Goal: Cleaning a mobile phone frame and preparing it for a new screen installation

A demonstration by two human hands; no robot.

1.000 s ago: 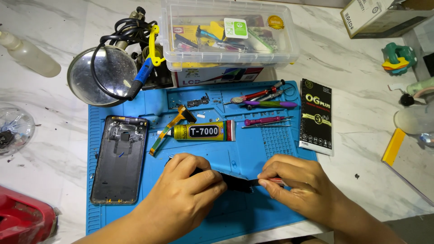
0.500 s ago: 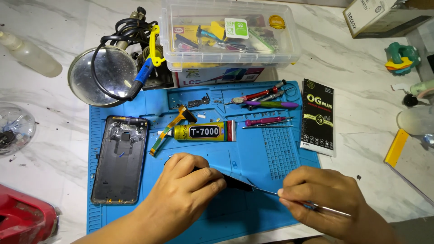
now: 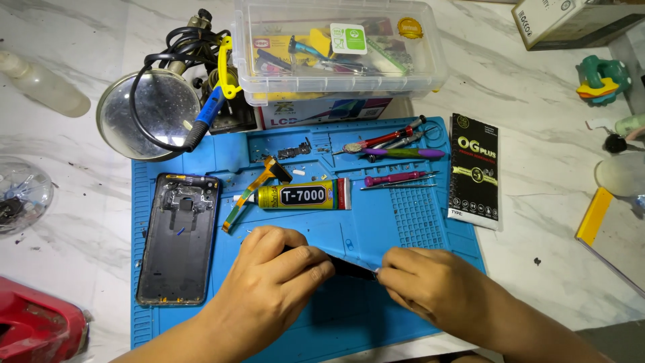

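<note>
The clear box [image 3: 336, 50] holds tools and packets. Your left hand [image 3: 272, 286] is closed on a dark part [image 3: 351, 269] on the mat [image 3: 403, 222]; your right hand [image 3: 430, 286] pinches its edge, perhaps with a thin tool.

A dark flat part [image 3: 349, 269] lies near the front of the blue mat [image 3: 403, 228], mostly hidden under the fingers, only its black middle strip showing.

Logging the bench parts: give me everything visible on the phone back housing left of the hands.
The phone back housing is a dark rounded rectangle, inner side up, with a camera cutout and small fittings near its top end. It looks like plastic or metal. It lies flat on the left part of the blue mat, long side running away from the person, clear of both hands.
</note>
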